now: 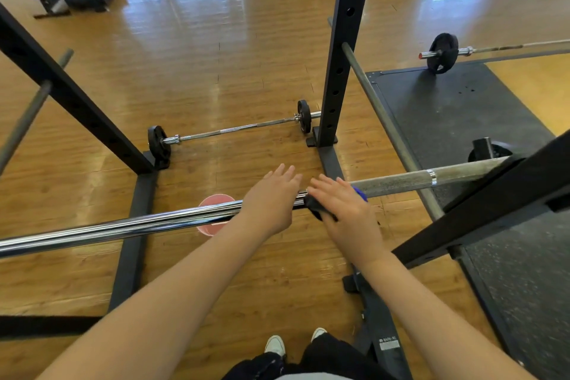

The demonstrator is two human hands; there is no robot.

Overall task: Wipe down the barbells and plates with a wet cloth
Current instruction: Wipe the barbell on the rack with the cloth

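White shoes (274,344) stand on the wood floor (216,55). Above them a racked bar (123,225) crosses the view. Left hand (271,203) rests flat on it, fingers straight; right hand (342,207) presses a dark cloth (317,208) onto it, fingers extended. Beneath sits a pink bucket (212,202).

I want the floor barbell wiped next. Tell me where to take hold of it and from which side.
Grip the long chrome barbell lying on the wooden floor at mid-shaft, coming from above. The thin bar lies level and bare between its two black round plates, so a centred hold looks balanced, and the black rack upright crowds its right end.
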